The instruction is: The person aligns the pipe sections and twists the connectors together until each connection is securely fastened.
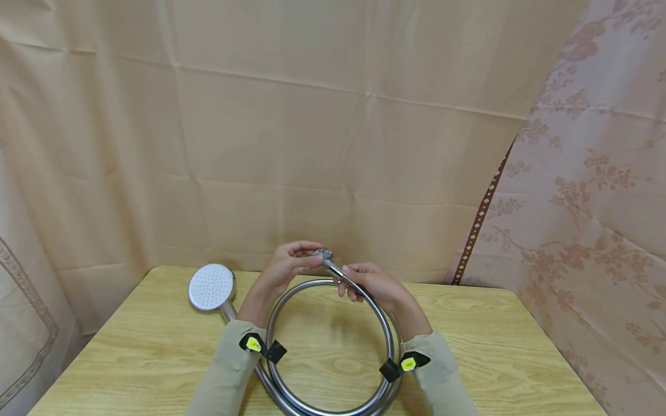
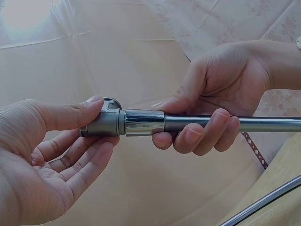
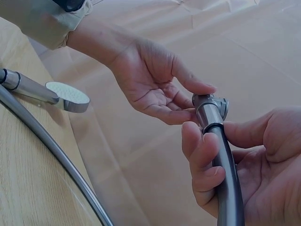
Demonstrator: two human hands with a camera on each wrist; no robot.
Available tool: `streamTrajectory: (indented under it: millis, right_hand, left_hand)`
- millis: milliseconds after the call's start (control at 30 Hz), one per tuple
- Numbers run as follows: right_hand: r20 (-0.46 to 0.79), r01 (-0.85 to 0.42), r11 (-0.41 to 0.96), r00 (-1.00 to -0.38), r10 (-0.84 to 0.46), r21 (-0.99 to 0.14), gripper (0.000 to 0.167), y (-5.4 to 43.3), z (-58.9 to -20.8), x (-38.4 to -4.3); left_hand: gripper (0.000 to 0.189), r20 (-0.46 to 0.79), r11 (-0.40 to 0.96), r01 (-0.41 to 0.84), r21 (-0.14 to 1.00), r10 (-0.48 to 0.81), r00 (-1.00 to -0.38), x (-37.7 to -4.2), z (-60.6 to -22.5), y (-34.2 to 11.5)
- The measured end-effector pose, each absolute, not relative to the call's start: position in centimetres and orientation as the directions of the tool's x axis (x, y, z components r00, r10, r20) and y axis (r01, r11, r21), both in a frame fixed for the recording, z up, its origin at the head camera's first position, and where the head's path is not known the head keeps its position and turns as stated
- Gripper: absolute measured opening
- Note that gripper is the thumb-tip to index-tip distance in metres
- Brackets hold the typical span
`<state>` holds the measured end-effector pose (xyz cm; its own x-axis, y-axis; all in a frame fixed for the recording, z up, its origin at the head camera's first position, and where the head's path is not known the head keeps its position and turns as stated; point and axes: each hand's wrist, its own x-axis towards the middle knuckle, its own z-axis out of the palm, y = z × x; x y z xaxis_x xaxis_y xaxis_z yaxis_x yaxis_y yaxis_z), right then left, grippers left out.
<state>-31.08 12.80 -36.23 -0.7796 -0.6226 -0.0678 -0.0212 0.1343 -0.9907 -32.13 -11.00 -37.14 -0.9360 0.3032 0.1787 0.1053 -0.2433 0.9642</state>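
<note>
A coiled metal shower hose (image 1: 387, 335) lies on the table, its free end raised between both hands. My left hand (image 1: 281, 268) pinches a small metal fitting (image 2: 99, 125) on that end between thumb and fingertips. The fitting has a short side stub on top and meets the hose's shiny chrome collar (image 2: 145, 123). Just behind the collar, my right hand (image 1: 377, 283) holds the hose, thumb on one side and fingers curled round the other. In the right wrist view the hose end (image 3: 229, 188) points up toward the left hand.
A round shower head (image 1: 210, 287) with a white nozzle face rests at the table's back left, its handle running under the left forearm. The wooden table (image 1: 478, 341) ends at beige curtains (image 1: 270, 144). Black wrist straps with yellow tags sit on both sleeves.
</note>
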Motion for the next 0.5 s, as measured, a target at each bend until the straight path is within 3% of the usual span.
streamTrajectory:
  millis: [500]
  right_hand:
    - [-0.062,-0.01,0.118,-0.804,-0.591,-0.993,0.029,12.92,-36.14,-31.05]
  left_hand:
    - [0.024,0.173,-0.232,0.106,0.967,0.288,-0.942,-32.05,-37.03,-11.07]
